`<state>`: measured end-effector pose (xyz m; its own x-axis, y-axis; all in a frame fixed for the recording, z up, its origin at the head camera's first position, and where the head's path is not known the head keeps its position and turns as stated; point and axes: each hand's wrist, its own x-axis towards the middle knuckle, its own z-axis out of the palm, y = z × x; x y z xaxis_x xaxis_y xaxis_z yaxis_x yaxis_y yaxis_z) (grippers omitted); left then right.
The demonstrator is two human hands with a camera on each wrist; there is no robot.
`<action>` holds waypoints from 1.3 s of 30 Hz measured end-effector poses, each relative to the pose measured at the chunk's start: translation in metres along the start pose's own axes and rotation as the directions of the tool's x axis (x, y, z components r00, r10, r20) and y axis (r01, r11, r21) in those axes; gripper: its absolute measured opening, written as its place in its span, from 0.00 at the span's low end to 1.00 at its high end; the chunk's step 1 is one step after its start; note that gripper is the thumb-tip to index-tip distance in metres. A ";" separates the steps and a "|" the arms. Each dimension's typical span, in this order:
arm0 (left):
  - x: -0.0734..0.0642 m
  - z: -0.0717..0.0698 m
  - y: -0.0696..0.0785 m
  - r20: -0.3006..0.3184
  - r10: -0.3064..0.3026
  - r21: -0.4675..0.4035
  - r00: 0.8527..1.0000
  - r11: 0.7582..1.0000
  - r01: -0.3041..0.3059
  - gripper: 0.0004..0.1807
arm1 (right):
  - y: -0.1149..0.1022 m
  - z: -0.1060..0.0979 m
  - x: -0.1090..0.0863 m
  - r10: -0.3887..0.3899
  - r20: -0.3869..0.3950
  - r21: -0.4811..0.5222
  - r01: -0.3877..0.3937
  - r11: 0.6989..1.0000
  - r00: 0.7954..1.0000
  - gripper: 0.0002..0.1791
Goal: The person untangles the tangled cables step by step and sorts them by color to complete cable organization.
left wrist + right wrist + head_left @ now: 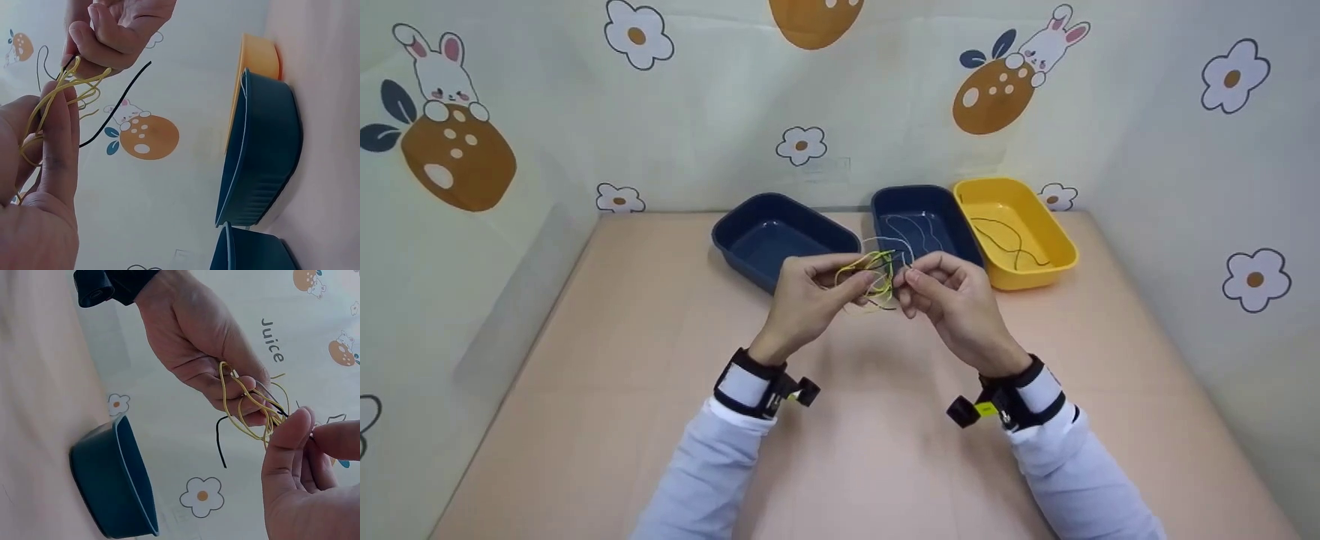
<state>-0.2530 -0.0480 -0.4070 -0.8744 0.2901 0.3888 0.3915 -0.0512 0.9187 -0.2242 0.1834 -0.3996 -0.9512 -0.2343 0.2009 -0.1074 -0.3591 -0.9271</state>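
In the head view my left hand (pixel 810 300) holds a loose tangle of thin yellow wires (pixel 877 261) above the table. Black and white strands are mixed into it. My right hand (pixel 960 304) is beside it, thumb and forefinger pinching one thin wire at the tangle's edge; its colour is hard to tell. A white strand (pixel 904 244) arcs up near those fingertips. From the left wrist, yellow loops (pixel 56 95) run over the left fingers, and a black wire (pixel 121 101) sticks out free. The right wrist view shows another side of the yellow loops (pixel 242 405).
A dark blue bin (pixel 742 244) stands behind the left hand. Beyond the hands, a second blue bin (pixel 919 191) has thin pale wires (pixel 926 229) inside. Touching it at right, a yellow bin (pixel 1035 277) contains dark wires (pixel 1020 244). A patterned wall closes off the back.
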 end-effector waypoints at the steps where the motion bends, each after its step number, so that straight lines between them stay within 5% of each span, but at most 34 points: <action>1: 0.000 0.000 0.000 0.000 0.003 0.005 1.000 1.000 -0.003 0.15 | 0.000 0.000 0.000 0.004 0.003 0.003 -0.004 1.000 1.000 0.07; 12: 0.002 0.002 -0.004 0.004 0.020 0.045 1.000 0.999 -0.020 0.13 | -0.005 -0.008 0.001 0.116 0.112 -0.080 -0.107 0.991 0.987 0.07; 16: 0.002 0.000 -0.005 -0.043 0.028 0.045 0.999 0.999 -0.026 0.13 | -0.008 -0.010 0.002 0.140 0.128 -0.050 -0.135 0.990 0.982 0.10; 20: 0.003 -0.003 -0.005 -0.092 0.040 0.031 0.995 0.999 -0.037 0.14 | -0.010 -0.012 0.001 0.114 0.151 -0.021 -0.112 0.993 0.982 0.14; 27: 0.004 -0.005 -0.005 -0.085 0.043 0.035 0.995 0.999 -0.040 0.15 | -0.008 -0.017 0.002 0.074 0.198 -0.155 -0.043 0.987 0.977 0.11; 30: 0.004 -0.008 -0.005 -0.127 0.040 0.038 0.991 0.999 -0.035 0.14 | -0.009 -0.020 0.003 0.059 0.204 -0.134 -0.032 0.990 0.977 0.12; 34: 0.003 -0.011 -0.004 -0.179 0.026 0.015 0.983 1.000 -0.024 0.13 | -0.011 -0.023 0.003 0.024 0.195 -0.070 -0.010 0.998 0.980 0.13; 39: 0.004 -0.012 -0.005 -0.224 0.034 -0.023 0.974 0.999 -0.040 0.15 | -0.011 -0.025 0.003 -0.002 0.156 -0.125 0.022 0.992 0.988 0.08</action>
<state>-0.2621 -0.0585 -0.4093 -0.9025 0.0673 0.4253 0.4196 -0.0845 0.9038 -0.2330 0.2089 -0.3972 -0.8941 -0.3715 0.2500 -0.1635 -0.2488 -0.9547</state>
